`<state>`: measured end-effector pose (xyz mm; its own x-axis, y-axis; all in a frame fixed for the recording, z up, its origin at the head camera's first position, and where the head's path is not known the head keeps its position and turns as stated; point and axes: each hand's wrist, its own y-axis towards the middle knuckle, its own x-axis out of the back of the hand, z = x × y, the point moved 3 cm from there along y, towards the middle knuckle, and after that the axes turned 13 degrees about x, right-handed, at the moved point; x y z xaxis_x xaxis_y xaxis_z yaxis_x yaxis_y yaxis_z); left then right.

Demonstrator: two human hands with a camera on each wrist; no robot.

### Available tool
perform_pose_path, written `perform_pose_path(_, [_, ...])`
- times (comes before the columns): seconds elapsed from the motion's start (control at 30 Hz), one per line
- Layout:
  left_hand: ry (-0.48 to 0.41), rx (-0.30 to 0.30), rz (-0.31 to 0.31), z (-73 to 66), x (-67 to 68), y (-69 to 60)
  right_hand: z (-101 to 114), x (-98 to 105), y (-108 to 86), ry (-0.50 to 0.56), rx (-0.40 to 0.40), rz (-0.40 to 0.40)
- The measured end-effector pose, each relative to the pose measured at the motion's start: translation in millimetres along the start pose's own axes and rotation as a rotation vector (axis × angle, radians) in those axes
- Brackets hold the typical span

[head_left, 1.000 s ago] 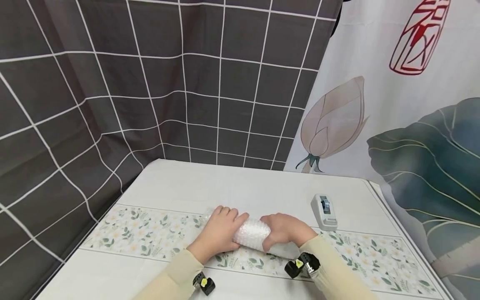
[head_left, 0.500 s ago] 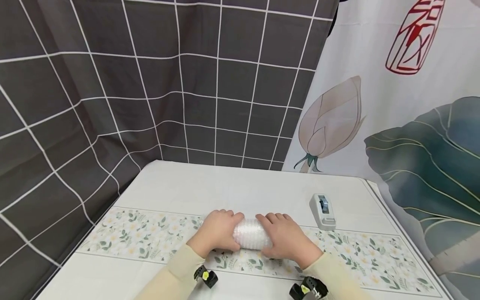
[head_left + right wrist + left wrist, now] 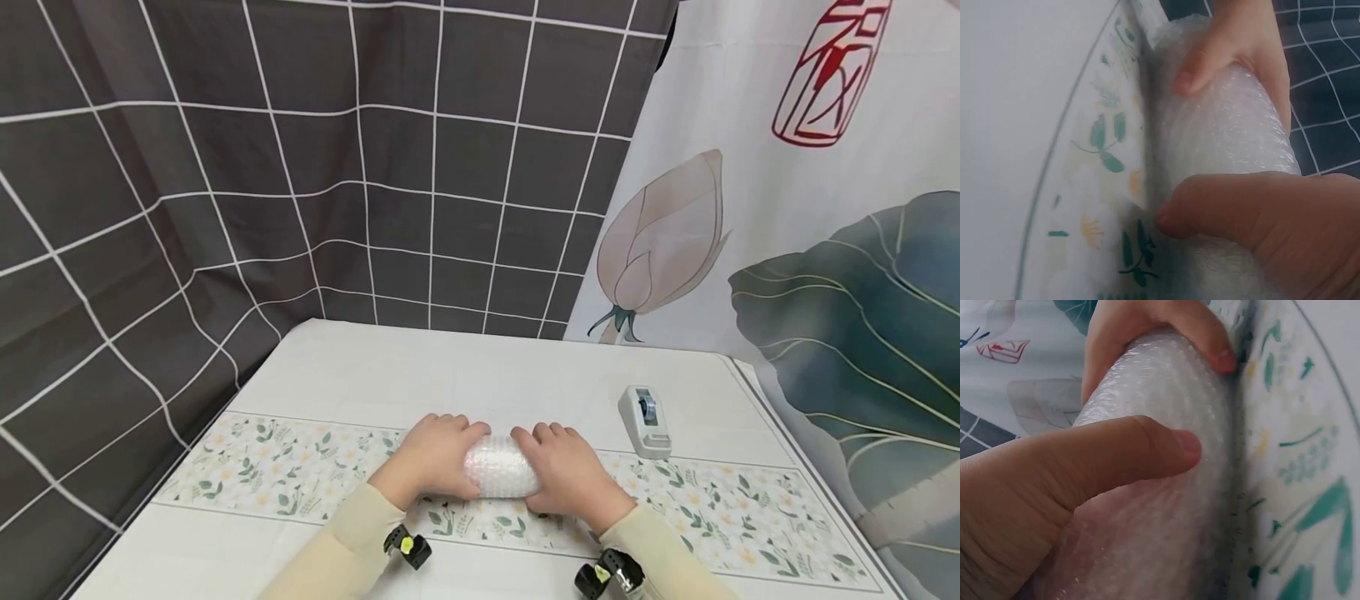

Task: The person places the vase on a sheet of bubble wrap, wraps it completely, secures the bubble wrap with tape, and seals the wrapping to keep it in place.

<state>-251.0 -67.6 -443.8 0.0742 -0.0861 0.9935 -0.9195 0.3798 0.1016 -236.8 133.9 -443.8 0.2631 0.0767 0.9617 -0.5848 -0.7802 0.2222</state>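
A roll of clear bubble wrap (image 3: 501, 468) lies crosswise on the table, on its flowered band. My left hand (image 3: 435, 458) grips the roll's left part, thumb on the near side and fingers over the far side. My right hand (image 3: 568, 473) holds the right part the same way. Between the two hands a short stretch of the roll shows. In the left wrist view the left thumb (image 3: 1141, 447) presses on the bubble wrap (image 3: 1166, 375). The right thumb (image 3: 1210, 203) lies across it in the right wrist view. Whether anything is inside the roll cannot be seen.
A white tape dispenser (image 3: 647, 423) stands behind and right of the right hand. The white table (image 3: 480, 375) has a flowered band across it. A dark checked curtain (image 3: 405, 167) hangs behind and at left, a printed white curtain (image 3: 750, 208) at right.
The right hand has shifted its hold, turning to lie flatter over the roll's right part. The roll, tilted before, now lies level, and the loose flap under the right wrist no longer shows.
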Motion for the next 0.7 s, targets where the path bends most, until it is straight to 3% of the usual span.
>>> perform_pose_path(0.23, [0.104,-0.046,-0.146,-4.1,-0.6,-11.5,-9,1,8.3,0.109,-0.044,0.088])
perform_pose_path(0.47, [0.136,-0.043,-0.229,-3.6,-3.1,-7.7,-22,2,12.9,0.301,-0.103,0.136])
perform_pose_path(0.57, [0.119,-0.032,-0.213,0.1,-4.9,-4.0,-32,3,5.4,0.498,-0.084,0.026])
perform_pose_path(0.63, [0.099,-0.024,-0.197,2.0,-5.4,-2.3,-44,4,-6.7,0.596,-0.09,-0.134])
perform_pose_path(0.7, [0.075,-0.02,-0.193,3.4,-5.9,-0.8,-62,4,-25.2,0.585,-0.162,-0.331])
